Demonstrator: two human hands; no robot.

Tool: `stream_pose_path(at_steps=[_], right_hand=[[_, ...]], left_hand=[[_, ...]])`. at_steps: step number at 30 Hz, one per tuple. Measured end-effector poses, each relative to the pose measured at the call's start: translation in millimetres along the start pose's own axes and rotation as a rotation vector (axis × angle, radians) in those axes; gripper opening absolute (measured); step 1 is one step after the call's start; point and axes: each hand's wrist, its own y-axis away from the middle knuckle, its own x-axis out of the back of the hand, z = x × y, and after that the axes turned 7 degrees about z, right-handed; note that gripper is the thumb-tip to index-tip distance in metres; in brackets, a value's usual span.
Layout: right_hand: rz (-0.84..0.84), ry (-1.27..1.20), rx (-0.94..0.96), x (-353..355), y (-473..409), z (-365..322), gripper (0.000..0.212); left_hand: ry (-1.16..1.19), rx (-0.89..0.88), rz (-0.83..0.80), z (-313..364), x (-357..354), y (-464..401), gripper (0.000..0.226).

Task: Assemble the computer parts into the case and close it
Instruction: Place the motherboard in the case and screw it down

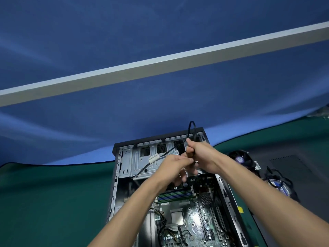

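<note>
Blue cloth backdrop [160,32] fills the upper view, crossed by a slanting pale grey bar [160,66]. Below it a dark green mat [44,202] covers the worktop, its far edge curving against the blue.

The open computer case [124,157] lies on its side near the middle of the worktop, its long axis running from the near edge toward the far edge, with the drive bays at the far end. Inside it the motherboard [192,220] is seated, showing blue and green memory slots [173,195] and a bare CPU socket [177,218].

On the right side of the worktop a dark grey side panel [288,168] lies flat beside the case, with a cooler fan [239,158] at its far left corner and a bundle of black cables [279,182] just nearer.

Both hands are raised over the far half of the case. The right hand [201,155] has its fingers curled tight around a thin black cable [191,129], which loops up above the fist. The left hand [175,166] pinches the same cable lower down, close to the right hand. A white tag [153,159] sits on the cable to the left of the hands.
</note>
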Motion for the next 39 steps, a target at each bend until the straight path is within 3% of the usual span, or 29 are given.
stream_pose_path(at_steps=[5, 8, 11, 15, 20, 23, 25, 27, 29, 31, 34, 37, 39], right_hand=[[-0.031, 0.271, 0.111, 3.0, 3.0, 5.5, 0.051], [0.077, 0.392, 0.274, 6.5, 1.2, 9.8, 0.034], [0.225, 0.318, 0.410, 13.2, -5.4, 8.4, 0.019], [0.231, 0.294, 0.464, 11.5, -8.5, 4.6, 0.001], [0.240, 0.741, 0.653, -5.6, -1.8, 12.9, 0.039], [0.156, 1.031, 0.792, -5.5, 9.0, 15.4, 0.033], [0.035, 1.176, 0.924, -8.5, 18.6, 24.8, 0.025], [-0.070, 1.271, 0.972, -15.2, 25.4, 36.2, 0.030], [-0.080, 1.189, 0.911, -21.7, 23.0, 44.4, 0.028], [-0.012, 0.905, 0.753, -27.2, 17.4, 47.3, 0.013], [0.095, 0.646, 0.655, -26.8, 12.1, 48.3, 0.021], [0.081, 0.898, 0.867, -15.3, 9.8, 48.0, 0.025], [-0.028, 1.218, 0.872, -6.1, 8.1, 50.8, 0.028]], left_hand=[[0.001, 0.013, -0.004, -3.5, -7.7, -3.1, 0.027], [-0.042, 0.031, -0.036, -10.1, -8.3, -6.4, 0.025], [-0.214, 0.017, -0.081, -22.9, -8.5, -11.9, 0.024], [-0.431, -0.011, -0.083, -43.1, -8.9, -17.6, 0.018], [-0.512, -0.005, -0.027, -63.7, -5.4, -35.5, 0.020], [-0.567, -0.047, -0.002, -81.6, -13.5, -39.6, 0.030], [-0.643, -0.110, -0.028, -96.0, -23.4, -41.2, 0.007], [-0.849, -0.085, -0.084, -108.3, -33.1, -39.6, 0.030], [-0.929, 0.004, -0.121, -120.2, -38.8, -38.7, 0.034], [-0.908, 0.061, -0.155, -130.1, -42.9, -37.8, 0.028], [-0.810, 0.120, -0.119, -148.3, -43.6, -38.6, 0.022], [-0.544, 0.148, 0.017, -154.8, -40.9, -40.5, 0.011], [-0.392, 0.161, 0.080, -153.9, -39.9, -42.7, 0.013]])
